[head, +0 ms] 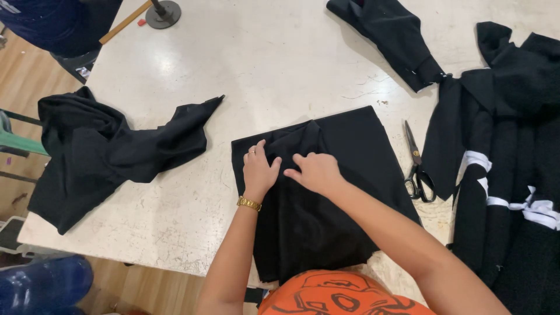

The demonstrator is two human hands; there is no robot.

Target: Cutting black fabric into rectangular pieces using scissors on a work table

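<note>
A black piece of cloth [350,151] lies flat on the pale worktable [262,64] right in front of me. My left hand [258,169] presses on its upper left part, fingers spread; a ring and a gold wristwatch show on it. My right hand [315,172] rests palm down just beside it on a raised fold of the cloth, fingers pointing left. The two hands almost touch.
Black-handled scissors [416,166] lie right of the cloth. A crumpled black cloth [111,146] hangs over the table's left edge. More black garments with white bands [507,175] are piled at the right, another black piece [396,35] at the top. A round metal stand base [162,13] sits far left.
</note>
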